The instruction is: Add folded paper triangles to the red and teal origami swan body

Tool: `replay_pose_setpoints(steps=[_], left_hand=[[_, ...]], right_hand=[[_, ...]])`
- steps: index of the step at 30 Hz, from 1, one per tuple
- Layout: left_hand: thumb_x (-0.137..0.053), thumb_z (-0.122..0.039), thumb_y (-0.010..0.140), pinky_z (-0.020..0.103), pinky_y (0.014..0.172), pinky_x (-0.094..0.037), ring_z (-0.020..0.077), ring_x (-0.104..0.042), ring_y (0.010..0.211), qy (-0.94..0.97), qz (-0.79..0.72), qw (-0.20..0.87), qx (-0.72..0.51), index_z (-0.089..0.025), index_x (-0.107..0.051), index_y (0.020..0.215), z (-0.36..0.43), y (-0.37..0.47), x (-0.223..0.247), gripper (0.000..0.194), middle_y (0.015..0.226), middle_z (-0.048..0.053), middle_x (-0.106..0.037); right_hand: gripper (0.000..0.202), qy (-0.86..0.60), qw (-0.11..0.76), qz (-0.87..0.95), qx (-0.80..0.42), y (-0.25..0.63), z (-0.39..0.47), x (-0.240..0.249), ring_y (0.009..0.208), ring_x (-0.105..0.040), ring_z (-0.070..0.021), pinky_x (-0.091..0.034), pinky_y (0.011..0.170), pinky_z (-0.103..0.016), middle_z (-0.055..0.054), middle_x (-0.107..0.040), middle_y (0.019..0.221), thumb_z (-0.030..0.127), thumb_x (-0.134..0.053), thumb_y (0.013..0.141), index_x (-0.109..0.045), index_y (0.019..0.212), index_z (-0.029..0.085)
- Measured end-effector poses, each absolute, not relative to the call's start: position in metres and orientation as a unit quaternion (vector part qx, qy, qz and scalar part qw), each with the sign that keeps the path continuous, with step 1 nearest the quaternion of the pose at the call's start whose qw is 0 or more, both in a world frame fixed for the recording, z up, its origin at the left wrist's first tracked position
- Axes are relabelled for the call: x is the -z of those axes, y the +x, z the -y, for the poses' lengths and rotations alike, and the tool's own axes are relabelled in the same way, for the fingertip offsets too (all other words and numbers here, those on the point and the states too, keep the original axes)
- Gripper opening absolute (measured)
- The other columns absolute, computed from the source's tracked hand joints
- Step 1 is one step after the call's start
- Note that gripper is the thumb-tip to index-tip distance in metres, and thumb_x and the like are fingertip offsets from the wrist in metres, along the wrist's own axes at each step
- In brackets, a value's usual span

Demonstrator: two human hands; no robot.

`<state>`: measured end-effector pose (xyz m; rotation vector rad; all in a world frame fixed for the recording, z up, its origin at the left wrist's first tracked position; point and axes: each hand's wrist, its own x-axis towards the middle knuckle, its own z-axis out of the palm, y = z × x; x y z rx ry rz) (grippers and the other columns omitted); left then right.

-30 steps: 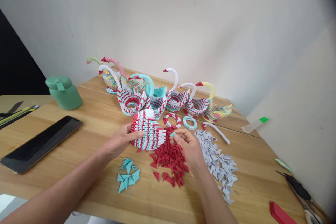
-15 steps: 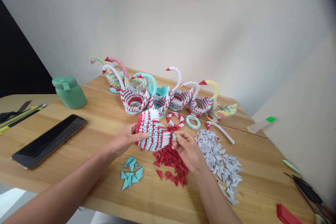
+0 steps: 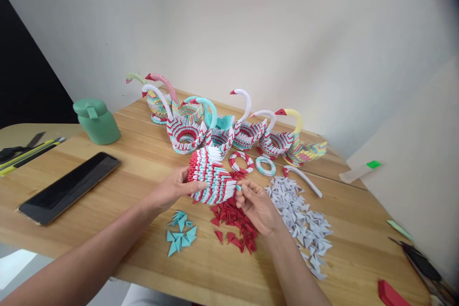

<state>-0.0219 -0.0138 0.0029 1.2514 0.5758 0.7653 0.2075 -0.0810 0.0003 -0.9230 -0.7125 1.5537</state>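
My left hand grips the left side of a round body of folded paper, striped red, white and teal, its thumb across the front. At the body's right edge, my right hand pinches a small teal paper piece between thumb and fingers. The piece is at the tips of the white points; whether it touches them is too small to tell. Below the hands lie a pile of red paper triangles and a smaller group of teal triangles. White triangles are heaped to the right.
Several paper swans stand in back. Before them lie a red-white ring, a teal-white ring and a white neck. A green container and phone are left; a red object is right.
The teal piece in my right hand has turned and sits closer to the paper body's right edge. The whole view has shifted slightly.
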Motion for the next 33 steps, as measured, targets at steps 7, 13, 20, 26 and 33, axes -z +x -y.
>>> replay_pose_setpoints(steps=[7,13,20,26,33], left_hand=[[-0.074,-0.042,0.074,0.031,0.077,-0.05,0.0219,-0.065,0.088,0.577,-0.26,0.699,-0.335,-0.012,-0.065,0.103,0.0129,-0.0231,-0.0033,0.043,0.098,0.009,-0.072],[-0.073,-0.039,0.076,0.032,0.077,-0.05,0.0232,-0.065,0.088,0.579,-0.259,0.702,-0.322,-0.012,-0.064,0.111,0.0127,-0.0234,-0.0012,0.045,0.093,0.008,-0.072],[-0.073,-0.039,0.076,0.032,0.076,-0.051,0.023,-0.065,0.087,0.58,-0.265,0.701,-0.32,-0.012,-0.064,0.113,0.0124,-0.0237,-0.0009,0.047,0.095,0.009,-0.072],[-0.073,-0.038,0.076,0.032,0.076,-0.051,0.023,-0.065,0.088,0.584,-0.261,0.699,-0.32,-0.012,-0.064,0.113,0.0122,-0.0236,-0.0009,0.046,0.092,0.008,-0.072],[-0.074,-0.042,0.075,0.031,0.075,-0.05,0.0206,-0.064,0.085,0.585,-0.267,0.696,-0.319,-0.012,-0.066,0.104,0.0121,-0.0225,-0.0017,0.042,0.096,0.008,-0.072]], right_hand=[[0.023,-0.39,0.566,0.302,-0.66,0.2073,0.0803,0.0005,0.05,-0.057,-0.0058,-0.05,0.051,-0.015,0.002,-0.065,0.062,0.032,-0.086,0.066,-0.072,0.077,0.017],[0.022,-0.388,0.569,0.305,-0.658,0.2067,0.0802,0.002,0.05,-0.057,-0.006,-0.051,0.051,-0.016,0.002,-0.065,0.062,0.031,-0.086,0.068,-0.072,0.077,0.017],[0.022,-0.383,0.579,0.298,-0.655,0.2072,0.0797,0.002,0.049,-0.058,-0.0059,-0.051,0.051,-0.015,0.001,-0.066,0.062,0.031,-0.086,0.067,-0.072,0.077,0.017],[0.024,-0.386,0.578,0.301,-0.653,0.2054,0.0794,0.002,0.05,-0.058,-0.006,-0.051,0.051,-0.015,0.002,-0.066,0.061,0.033,-0.087,0.066,-0.073,0.078,0.017],[0.025,-0.394,0.577,0.299,-0.65,0.2044,0.0796,0.001,0.049,-0.058,-0.0056,-0.051,0.051,-0.015,0.002,-0.066,0.061,0.033,-0.088,0.064,-0.073,0.076,0.018]])
